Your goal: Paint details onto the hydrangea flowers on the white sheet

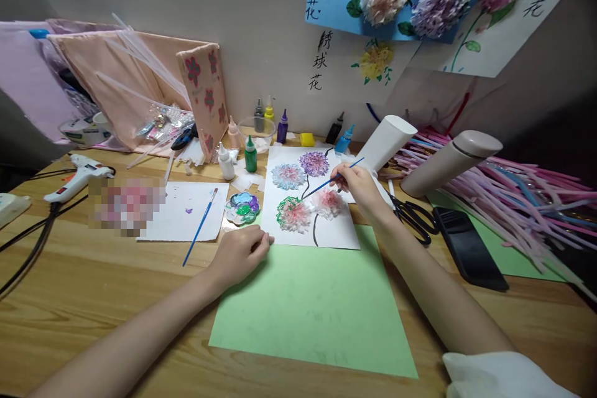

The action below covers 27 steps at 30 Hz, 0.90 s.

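Pinched in my right hand (352,181) is a thin blue paintbrush (321,186), its tip down between the raised flowers on a white sheet (338,236). The sheet carries a purple flower (314,163), a blue-pink flower (288,176), a pink flower (328,202) and a pink flower edged in green (293,214), with dark painted stems. My left hand (241,254) rests closed at the sheet's lower left corner, fingers curled, with nothing visible in them. Just above it sits a flower-shaped paint palette (242,208) with green, blue and purple paint. Green paper (312,311) lies below.
Another paintbrush (200,227) lies across white paper (163,230) at left, near a glue gun (79,177). Paint bottles, including a green one (250,154), stand behind. Scissors (415,217), a phone (469,249), a tumbler (450,165) and pipe cleaners (522,199) occupy the right.
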Motion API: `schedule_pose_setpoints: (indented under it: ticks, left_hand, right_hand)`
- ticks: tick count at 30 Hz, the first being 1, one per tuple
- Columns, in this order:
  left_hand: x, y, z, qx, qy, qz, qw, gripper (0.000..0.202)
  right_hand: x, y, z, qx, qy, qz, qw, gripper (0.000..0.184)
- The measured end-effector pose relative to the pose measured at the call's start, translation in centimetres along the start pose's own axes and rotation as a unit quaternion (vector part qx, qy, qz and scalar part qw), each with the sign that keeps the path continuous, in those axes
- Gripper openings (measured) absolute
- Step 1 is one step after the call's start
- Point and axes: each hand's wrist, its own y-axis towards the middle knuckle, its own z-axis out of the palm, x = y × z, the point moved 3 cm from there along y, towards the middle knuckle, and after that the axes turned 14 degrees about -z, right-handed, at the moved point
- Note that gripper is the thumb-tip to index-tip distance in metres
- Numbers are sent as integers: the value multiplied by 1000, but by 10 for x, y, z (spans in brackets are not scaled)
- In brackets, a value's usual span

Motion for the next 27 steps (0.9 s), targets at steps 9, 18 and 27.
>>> schedule_pose_setpoints:
  ticks: [9, 18, 27]
  left_hand:
    - [-1, -1, -2, 6, 1, -5, 1000, 38]
    - [-1, 0, -1, 4, -1, -1, 1000, 38]
    - [-2, 0, -1, 9, -1, -5, 1000, 39]
  right_hand:
    - [-1, -2, 3, 17, -20, -19, 999, 21]
    - [4, -4, 0, 37, -72, -64, 995, 23]
    - [13, -7, 0, 47, -47, -91, 994, 24]
